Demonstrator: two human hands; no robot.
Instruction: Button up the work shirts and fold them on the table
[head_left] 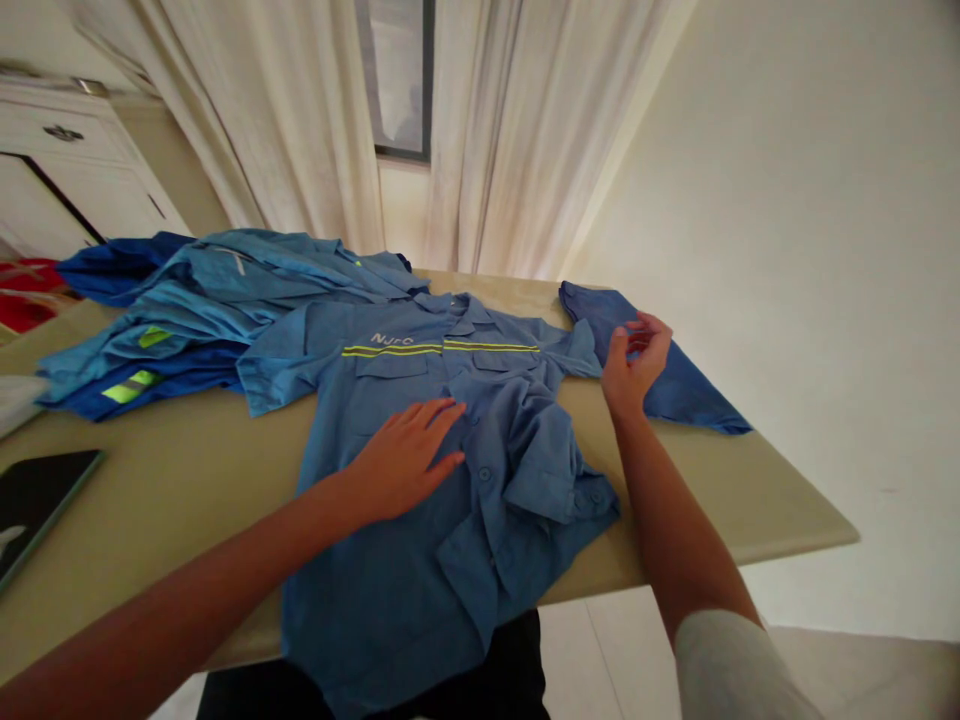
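Observation:
A blue short-sleeved work shirt [382, 600] with yellow chest stripes lies face up in front of me, its collar pointing away. Its lower edge hangs over the near side of the table, and the right front panel is bunched up in folds. My left hand [409, 455] rests flat on the shirt's front, fingers stretched out toward the button line. To the right, my right hand [637, 365] is raised by the shirt's sleeve with fingers loosely curled and apart, nothing visible in them. Just behind it lies a folded blue garment [690, 390].
A heap of blue work clothes [247, 270] with reflective strips covers the table's far left. A dark phone-like slab [45, 490] lies at the left edge of view. The table [780, 500] ends near the wall at right. Curtains [300, 100] hang behind it.

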